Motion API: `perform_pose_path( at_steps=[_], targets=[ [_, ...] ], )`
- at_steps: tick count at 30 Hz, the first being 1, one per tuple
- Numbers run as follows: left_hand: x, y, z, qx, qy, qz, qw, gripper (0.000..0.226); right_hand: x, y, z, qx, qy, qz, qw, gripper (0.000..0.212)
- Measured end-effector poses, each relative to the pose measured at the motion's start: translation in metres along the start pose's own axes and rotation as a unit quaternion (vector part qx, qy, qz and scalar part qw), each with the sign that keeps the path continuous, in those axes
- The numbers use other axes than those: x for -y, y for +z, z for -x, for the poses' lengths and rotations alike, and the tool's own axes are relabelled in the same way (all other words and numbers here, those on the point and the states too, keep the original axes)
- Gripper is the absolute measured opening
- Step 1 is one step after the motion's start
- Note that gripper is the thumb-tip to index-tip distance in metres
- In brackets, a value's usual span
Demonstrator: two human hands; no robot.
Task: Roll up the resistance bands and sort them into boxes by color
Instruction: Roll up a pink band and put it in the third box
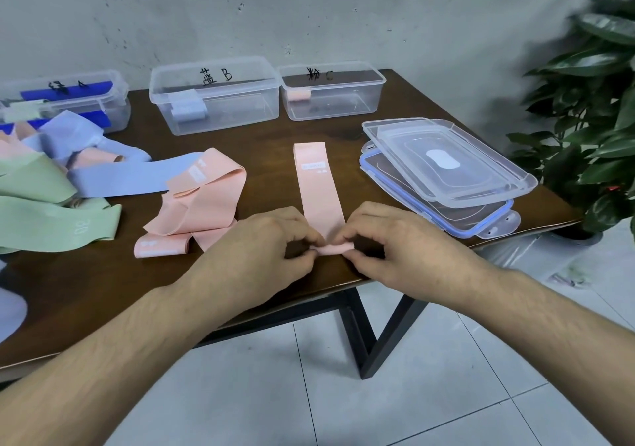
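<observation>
Pink band lies flat, lengthwise on table near front edge; near end curled into small roll. Left hand and right hand both pinch roll ends between thumb and fingers. Loose pink bands just left of it; blue bands and green bands heaped further left. Three clear boxes along wall: left box, middle box with pale roll inside, right box with pink roll inside. Stacked lids at right. Plant beside table.
</observation>
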State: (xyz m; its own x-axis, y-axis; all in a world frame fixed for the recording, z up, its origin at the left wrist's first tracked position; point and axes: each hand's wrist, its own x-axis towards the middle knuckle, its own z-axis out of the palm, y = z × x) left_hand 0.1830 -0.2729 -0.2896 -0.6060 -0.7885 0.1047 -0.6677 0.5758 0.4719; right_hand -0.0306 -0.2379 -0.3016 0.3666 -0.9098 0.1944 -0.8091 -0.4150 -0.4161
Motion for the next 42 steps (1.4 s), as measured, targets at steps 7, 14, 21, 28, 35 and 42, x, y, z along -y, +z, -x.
perform_pose_path(
  at_steps=[7,14,21,28,35,42],
  targets=[
    [0.0,0.005,0.007,-0.033,0.016,-0.029,0.999,0.019,-0.002,-0.002,-0.007,0.016,0.027,-0.01,0.999,0.019],
    [0.004,0.003,-0.001,-0.036,0.007,-0.017,0.999,0.018,-0.004,-0.004,-0.009,0.019,0.018,-0.004,1.0,0.023],
    [0.007,-0.003,-0.009,-0.01,-0.006,-0.025,1.0,0.021,-0.006,-0.002,-0.01,0.002,0.016,0.001,1.0,0.02],
    [0.007,0.004,-0.001,-0.039,0.019,-0.046,0.998,0.023,-0.008,-0.002,-0.016,0.013,0.037,-0.005,0.999,0.022],
    [0.009,0.006,-0.007,-0.038,0.005,-0.057,0.998,0.024,-0.009,-0.003,-0.018,0.013,0.021,0.012,1.0,0.029],
    [0.007,0.008,-0.006,-0.048,0.011,-0.058,0.997,0.022,-0.01,0.002,-0.014,-0.026,-0.01,0.004,1.0,0.021]
  ],
)
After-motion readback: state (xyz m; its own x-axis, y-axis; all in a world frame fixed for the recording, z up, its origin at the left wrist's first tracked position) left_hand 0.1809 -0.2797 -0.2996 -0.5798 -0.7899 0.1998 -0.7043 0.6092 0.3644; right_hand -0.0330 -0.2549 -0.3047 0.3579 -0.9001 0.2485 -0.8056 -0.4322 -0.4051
